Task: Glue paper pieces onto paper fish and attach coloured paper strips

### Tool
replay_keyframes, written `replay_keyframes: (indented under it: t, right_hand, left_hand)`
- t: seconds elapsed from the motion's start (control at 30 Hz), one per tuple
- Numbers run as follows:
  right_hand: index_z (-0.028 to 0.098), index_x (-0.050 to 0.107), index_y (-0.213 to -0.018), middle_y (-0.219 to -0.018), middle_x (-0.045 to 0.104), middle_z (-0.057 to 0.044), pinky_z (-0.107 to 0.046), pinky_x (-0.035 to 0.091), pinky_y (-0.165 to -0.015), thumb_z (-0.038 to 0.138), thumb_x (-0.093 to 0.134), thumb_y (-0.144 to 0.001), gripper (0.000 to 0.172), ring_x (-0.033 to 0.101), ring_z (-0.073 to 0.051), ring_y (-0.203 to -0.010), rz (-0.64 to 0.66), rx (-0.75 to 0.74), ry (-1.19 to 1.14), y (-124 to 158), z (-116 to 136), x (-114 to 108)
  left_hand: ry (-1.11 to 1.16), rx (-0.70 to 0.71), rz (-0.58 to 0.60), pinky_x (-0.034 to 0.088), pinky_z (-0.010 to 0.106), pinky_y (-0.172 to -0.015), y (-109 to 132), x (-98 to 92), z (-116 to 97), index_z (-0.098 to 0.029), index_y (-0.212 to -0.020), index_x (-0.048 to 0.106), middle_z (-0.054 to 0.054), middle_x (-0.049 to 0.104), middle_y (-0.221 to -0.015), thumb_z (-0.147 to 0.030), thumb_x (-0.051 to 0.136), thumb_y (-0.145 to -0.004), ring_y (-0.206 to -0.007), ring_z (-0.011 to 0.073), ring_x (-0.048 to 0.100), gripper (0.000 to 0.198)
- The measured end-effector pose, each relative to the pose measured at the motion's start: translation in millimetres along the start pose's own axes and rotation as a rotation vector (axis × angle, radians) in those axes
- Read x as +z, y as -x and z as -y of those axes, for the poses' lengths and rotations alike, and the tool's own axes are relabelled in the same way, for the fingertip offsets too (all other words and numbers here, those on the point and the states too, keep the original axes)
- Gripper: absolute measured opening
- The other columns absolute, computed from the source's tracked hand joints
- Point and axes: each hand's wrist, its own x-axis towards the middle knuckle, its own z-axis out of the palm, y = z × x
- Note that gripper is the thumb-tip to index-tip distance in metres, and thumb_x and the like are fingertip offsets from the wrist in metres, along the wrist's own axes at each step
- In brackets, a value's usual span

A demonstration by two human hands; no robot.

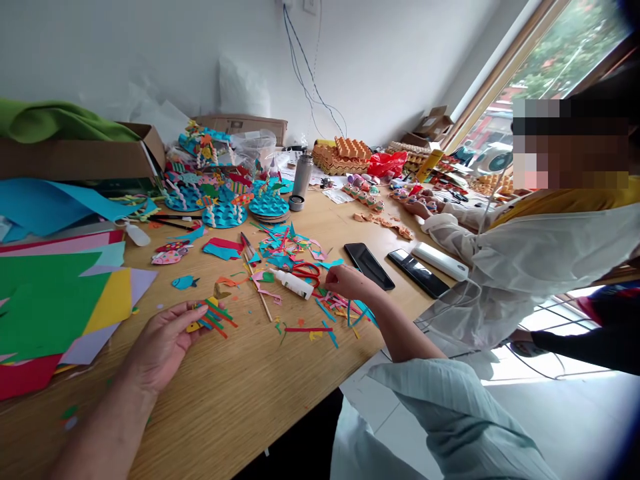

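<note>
My left hand [167, 337] pinches a small yellow paper fish [213, 315] with green, red and blue strips across it, just above the wooden table [280, 380]. My right hand [347, 283] is closed, next to the handles of the red scissors [306, 270]; whatever its fingers hold, if anything, is hidden. Between the hands lie a white glue bottle [294, 284] and a thin wooden stick [261, 293]. Cut paper strips [343, 307] lie under and around my right hand. A blue paper fish [185, 282] rests beyond my left hand.
Coloured paper sheets [55, 300] cover the left side. Blue decorated discs [225, 212] and a grey bottle [301, 180] stand at the back. Two phones, one black [369, 265], and a white case [440, 261] lie to the right, near another person in a white sleeve [530, 267].
</note>
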Motion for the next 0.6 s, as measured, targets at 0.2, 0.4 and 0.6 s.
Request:
replay_keyframes:
  t: [0.2, 0.4, 0.6]
  right_hand:
    - [0.016, 0.073, -0.077, -0.076, 0.071, -0.005, -0.024, 0.034, -0.057, 0.019, 0.062, -0.080, 0.012, 0.057, -0.014, -0.067, 0.046, -0.007, 0.024, -1.7, -1.2, -1.0]
    - [0.016, 0.066, -0.061, -0.057, 0.059, 0.001, -0.024, 0.029, -0.052, 0.014, 0.059, -0.076, 0.017, 0.045, -0.011, -0.055, 0.098, -0.055, 0.013, -3.7, -0.7, -0.7]
    - [0.014, 0.067, -0.065, -0.056, 0.055, 0.002, -0.023, 0.029, -0.051, 0.015, 0.053, -0.078, 0.019, 0.043, -0.010, -0.054, 0.086, -0.066, -0.046, -2.0, -3.7, -4.1]
  left_hand:
    - [0.006, -0.009, 0.014, 0.058, 0.023, -0.064, 0.3, 1.3, 0.9, -0.015, -0.066, 0.074, 0.005, 0.076, -0.078, -0.015, 0.082, -0.055, -0.079, 0.0188, 0.071, 0.013]
    - [-0.001, -0.010, 0.024, 0.058, 0.022, -0.063, 0.2, -1.4, 2.2, -0.016, -0.066, 0.074, 0.005, 0.076, -0.076, -0.015, 0.083, -0.054, -0.076, 0.0179, 0.071, 0.014]
    - [-0.010, -0.002, 0.031, 0.058, 0.022, -0.062, -1.6, -1.6, 2.9, -0.015, -0.067, 0.076, 0.004, 0.075, -0.076, -0.017, 0.084, -0.053, -0.075, 0.0171, 0.070, 0.017]
